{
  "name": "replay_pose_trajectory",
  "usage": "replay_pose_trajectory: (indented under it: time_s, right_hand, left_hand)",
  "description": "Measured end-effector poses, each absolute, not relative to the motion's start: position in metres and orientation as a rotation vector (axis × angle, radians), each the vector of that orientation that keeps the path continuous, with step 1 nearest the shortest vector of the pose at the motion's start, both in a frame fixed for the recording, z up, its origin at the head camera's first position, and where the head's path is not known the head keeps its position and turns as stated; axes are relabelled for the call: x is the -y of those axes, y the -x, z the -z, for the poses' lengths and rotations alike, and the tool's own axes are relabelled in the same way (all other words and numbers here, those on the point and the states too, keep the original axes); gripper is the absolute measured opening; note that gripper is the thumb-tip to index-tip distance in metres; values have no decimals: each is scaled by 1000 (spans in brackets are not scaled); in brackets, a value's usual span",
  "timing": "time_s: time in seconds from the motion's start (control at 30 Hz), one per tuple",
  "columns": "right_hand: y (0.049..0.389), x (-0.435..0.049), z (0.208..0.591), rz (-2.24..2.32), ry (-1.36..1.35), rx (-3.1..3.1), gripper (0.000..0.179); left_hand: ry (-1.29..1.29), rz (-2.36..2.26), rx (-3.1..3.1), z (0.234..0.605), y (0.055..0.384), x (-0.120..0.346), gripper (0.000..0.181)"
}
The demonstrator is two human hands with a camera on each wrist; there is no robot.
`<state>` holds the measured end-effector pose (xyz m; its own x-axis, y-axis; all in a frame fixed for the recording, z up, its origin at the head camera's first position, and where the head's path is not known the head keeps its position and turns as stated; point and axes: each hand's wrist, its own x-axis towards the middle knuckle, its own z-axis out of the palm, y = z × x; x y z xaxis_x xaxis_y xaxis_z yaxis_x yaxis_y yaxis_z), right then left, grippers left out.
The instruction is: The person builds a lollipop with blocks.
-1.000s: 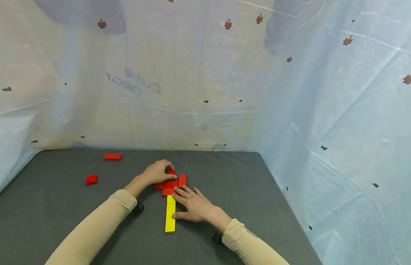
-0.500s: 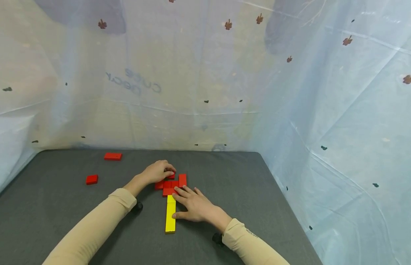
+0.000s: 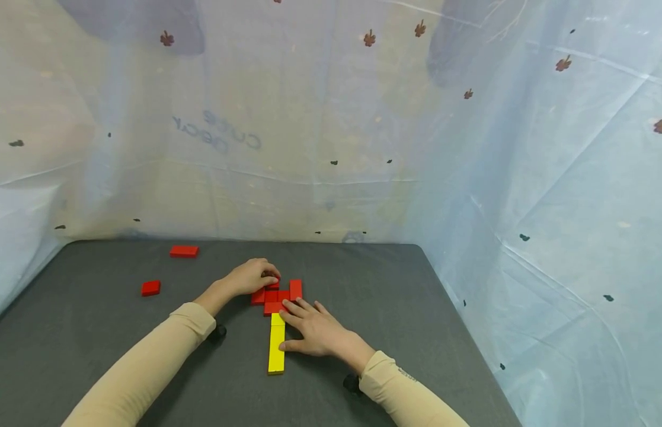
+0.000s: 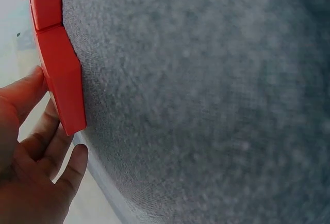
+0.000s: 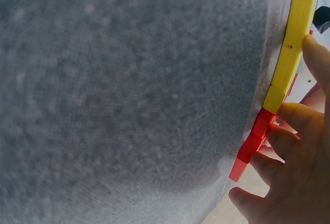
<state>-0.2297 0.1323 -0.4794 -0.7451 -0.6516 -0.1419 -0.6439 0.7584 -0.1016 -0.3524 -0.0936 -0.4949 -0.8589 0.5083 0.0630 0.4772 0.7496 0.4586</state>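
Flat red blocks lie together on the dark cloth-covered table, with one red block (image 3: pixel 296 289) standing out lengthwise at the right. My left hand (image 3: pixel 248 277) pinches a red block (image 3: pixel 274 285) at the far side of this group, its fingers partly hiding it. In the left wrist view the thumb (image 4: pixel 32 87) touches a red block (image 4: pixel 64 87) and other fingers lie behind it. My right hand (image 3: pixel 321 333) is spread, fingertips at the front red block (image 3: pixel 272 308), thumb against the long yellow block (image 3: pixel 276 353). A short yellow block (image 3: pixel 278 319) joins the two.
Two loose red blocks lie apart on the left: a longer one (image 3: pixel 184 251) near the far edge and a shorter one (image 3: pixel 151 288) nearer. A pale plastic sheet (image 3: pixel 288 136) hangs behind the table (image 3: pixel 389 308) and along its right side.
My left thumb and fingers have drawn closer together on the far red block, which now sits slightly nearer the group. The right hand has stayed in place.
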Motion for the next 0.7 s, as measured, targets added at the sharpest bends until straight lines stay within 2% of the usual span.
replay_pose_trajectory:
  time_s: [0.7]
  right_hand:
    - [230, -132, 481, 61, 1019, -2788, 77]
  left_hand:
    - [-845, -729, -2837, 493, 349, 97, 16]
